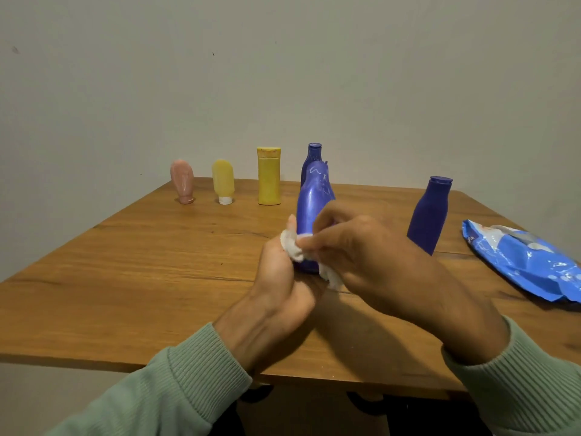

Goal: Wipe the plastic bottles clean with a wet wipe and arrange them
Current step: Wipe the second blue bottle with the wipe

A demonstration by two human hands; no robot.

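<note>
At table centre, left hand [279, 275] grips the base of a blue bottle [312, 202], fingers closed round it; the bottle's bottom end is hidden behind both hands. Right hand [367, 250] is pinched on a white wet wipe [294, 247] pressed to the bottle's lower body; part of the wipe hangs out under the palm. White marks on the bottle, not readable.

Directly behind the held bottle: second blue bottle [312, 152], only cap and shoulder showing. Left of that, along the far edge of the wooden table [141, 278]: yellow bottle [269, 177] upright, pale yellow tube [223, 180] standing on its white cap, pink tube [183, 180] cap down. No labels legible.

Right of the held bottle: dark blue bottle [429, 212], upright, base partly hidden by the right hand. Further right: blue wipes pack [525, 262], lying flat, cut off by frame edge, print too blurred to read.

Green ribbed sleeves [176, 391] on both arms.
</note>
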